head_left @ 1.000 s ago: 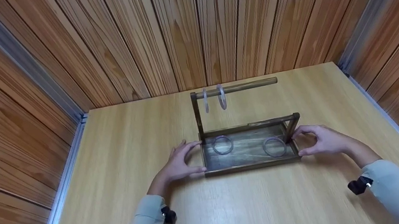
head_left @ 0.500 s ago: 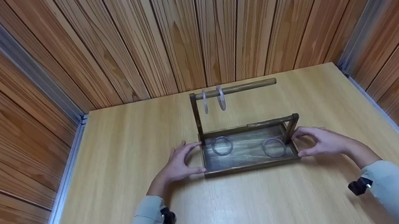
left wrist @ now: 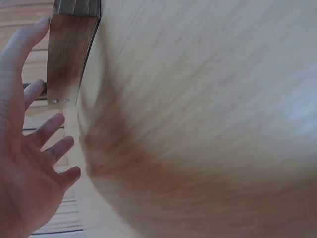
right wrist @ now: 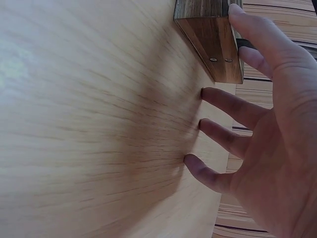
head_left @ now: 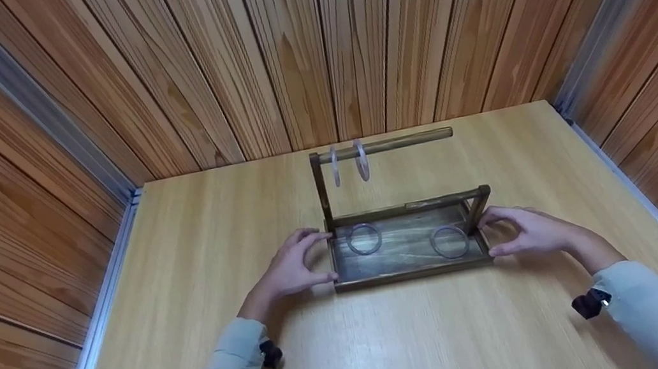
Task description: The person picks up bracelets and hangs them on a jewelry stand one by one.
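A dark wooden bangle stand has a shallow tray (head_left: 406, 275) at its base, an upper rod (head_left: 413, 139) and a lower rod (head_left: 444, 200). Two pale bangles, a thin-looking one (head_left: 335, 167) and another (head_left: 362, 160), hang from the upper rod near its post. Inside the tray lie a left bangle (head_left: 364, 239) and a right bangle (head_left: 450, 242). My left hand (head_left: 296, 265) touches the tray's left end with thumb and index fingertip. At the right end, my right hand (head_left: 532, 230) does likewise. In both wrist views the other fingers are spread apart, off the stand.
The stand rests on a light wooden table (head_left: 390, 343). Wood-plank walls (head_left: 304, 53) rise behind and at both sides, with grey metal strips (head_left: 95, 307) along the table's side edges. A small black device (head_left: 590, 303) is strapped at each wrist.
The whole head view has shifted slightly, with stand and hands a little further left in it. Both hands keep their places at the tray's ends.
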Available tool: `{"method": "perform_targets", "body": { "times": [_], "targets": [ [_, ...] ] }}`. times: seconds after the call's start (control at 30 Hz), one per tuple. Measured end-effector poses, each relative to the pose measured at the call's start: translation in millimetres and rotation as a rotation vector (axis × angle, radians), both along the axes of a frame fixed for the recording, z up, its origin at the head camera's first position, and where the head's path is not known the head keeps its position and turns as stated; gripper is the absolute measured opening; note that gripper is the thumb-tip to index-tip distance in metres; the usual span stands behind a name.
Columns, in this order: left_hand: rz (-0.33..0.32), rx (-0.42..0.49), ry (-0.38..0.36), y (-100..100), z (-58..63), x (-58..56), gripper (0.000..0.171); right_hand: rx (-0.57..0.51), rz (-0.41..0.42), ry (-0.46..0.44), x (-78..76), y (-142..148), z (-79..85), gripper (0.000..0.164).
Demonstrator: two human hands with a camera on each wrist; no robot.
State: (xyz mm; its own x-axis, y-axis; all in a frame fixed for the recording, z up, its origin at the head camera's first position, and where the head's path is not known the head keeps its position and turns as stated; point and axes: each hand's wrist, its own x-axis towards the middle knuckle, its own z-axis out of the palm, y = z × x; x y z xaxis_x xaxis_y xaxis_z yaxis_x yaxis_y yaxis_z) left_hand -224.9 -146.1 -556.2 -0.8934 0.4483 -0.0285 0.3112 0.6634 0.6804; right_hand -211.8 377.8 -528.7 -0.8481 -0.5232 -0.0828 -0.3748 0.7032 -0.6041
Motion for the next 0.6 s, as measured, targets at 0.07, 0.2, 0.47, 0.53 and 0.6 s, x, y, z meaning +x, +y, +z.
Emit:
{"method": "perform_targets", "body": {
  "times": [0.07,0.2,0.47,0.53,0.6],
  "targets": [
    [0.006,0.009,0.021,2,5.0,0.1,0.079,0.002,0.002,-0.003,0.0,0,0.0,0.057],
    [-0.035,0.039,0.056,4,14.3,-1.1,0.073,-0.001,0.002,-0.014,-0.7,-1,0.4,0.058],
    [-0.164,0.030,0.024,10,32.2,-7.5,0.075,-0.009,0.012,0.014,-1.2,-4,0.2,0.060],
    [-0.194,0.005,0.025,13,35.4,-9.5,0.076,-0.001,0.008,0.015,-1.1,-4,0.9,0.060],
    [-0.232,-0.017,0.040,16,37.6,-11.9,0.077,0.004,0.003,0.000,-1.1,-3,1.5,0.060]
  ]
}}
